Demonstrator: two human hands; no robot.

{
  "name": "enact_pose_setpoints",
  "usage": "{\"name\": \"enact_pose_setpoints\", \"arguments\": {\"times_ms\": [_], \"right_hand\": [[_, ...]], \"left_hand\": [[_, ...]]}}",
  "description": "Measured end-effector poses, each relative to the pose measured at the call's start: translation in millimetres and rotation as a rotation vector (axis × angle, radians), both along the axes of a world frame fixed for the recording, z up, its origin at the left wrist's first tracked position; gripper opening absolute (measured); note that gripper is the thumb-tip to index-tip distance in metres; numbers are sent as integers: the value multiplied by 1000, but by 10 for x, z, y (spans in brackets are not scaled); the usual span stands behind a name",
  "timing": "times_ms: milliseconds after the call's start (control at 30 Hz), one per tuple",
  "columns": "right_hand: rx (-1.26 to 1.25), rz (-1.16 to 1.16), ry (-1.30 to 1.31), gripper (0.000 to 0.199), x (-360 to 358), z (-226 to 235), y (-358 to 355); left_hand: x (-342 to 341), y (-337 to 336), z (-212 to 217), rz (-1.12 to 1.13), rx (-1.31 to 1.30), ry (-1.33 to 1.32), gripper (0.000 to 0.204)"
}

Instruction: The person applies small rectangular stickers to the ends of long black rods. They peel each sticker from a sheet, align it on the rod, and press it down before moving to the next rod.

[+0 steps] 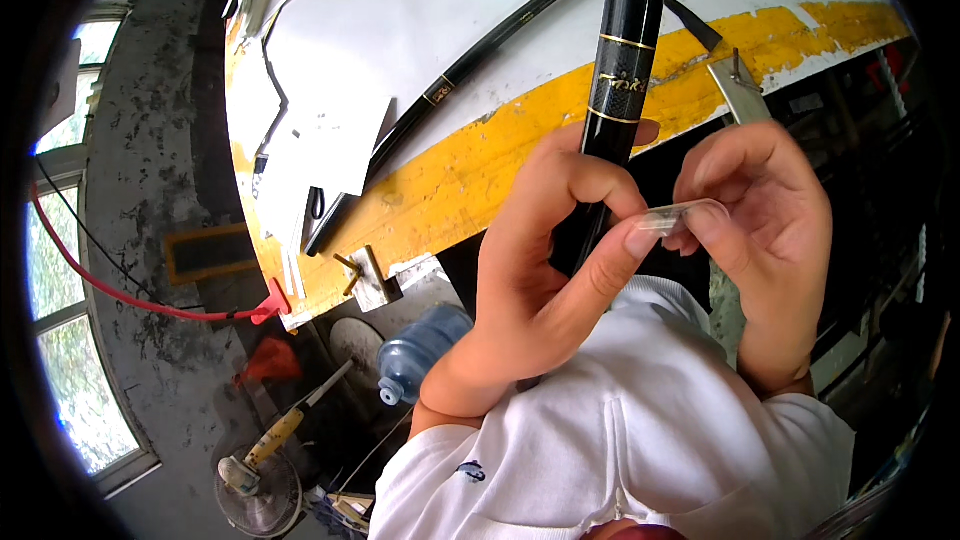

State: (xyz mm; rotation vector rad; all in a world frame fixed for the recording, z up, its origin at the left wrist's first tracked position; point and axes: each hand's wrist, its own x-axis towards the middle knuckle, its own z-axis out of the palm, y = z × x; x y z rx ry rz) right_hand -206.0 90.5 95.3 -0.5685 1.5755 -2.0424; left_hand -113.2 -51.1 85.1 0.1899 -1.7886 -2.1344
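Observation:
A small clear strip [660, 219], like plastic film or tape, stretches between my two hands. My left hand [545, 280] pinches one end between thumb and forefinger. At the other end, the thumb and fingers of my right hand [768, 225] are closed on it. A glossy black rod [633, 10] with thin gold bands and a gold-marked section runs down behind my left hand, past its curled fingers. How firmly those fingers hold the rod is hidden. Another black rod [490, 45] with gold trim lies slanting across the white-topped table [420, 0].
White paper sheets [345, 145] partly cover the lying rod. The table has a worn yellow edge [450, 185] with metal clamps [366, 275] on it. Below stand a blue water jug [425, 350] and a fan [258, 490]. A red hose [150, 305] hangs at the left.

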Motion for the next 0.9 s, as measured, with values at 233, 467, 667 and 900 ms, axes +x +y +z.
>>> {"name": "enact_pose_setpoints", "arguments": {"times_ms": [233, 467, 667, 900], "right_hand": [[-113, 13, 83, 16, -7, -95, -74], [-191, -11, 161, 14, -25, 61, -231], [-215, 31, 113, 14, 31, 169, -442], [-199, 37, 130, 13, 94, 195, -541]], "left_hand": [[29, 28, -6, 22, 13, 75, 49], [35, -78, 98, -5, 250, -94, 51], [8, -83, 204, 80, 432, -12, 50], [103, -195, 102, -103, 514, 145, 47]]}}
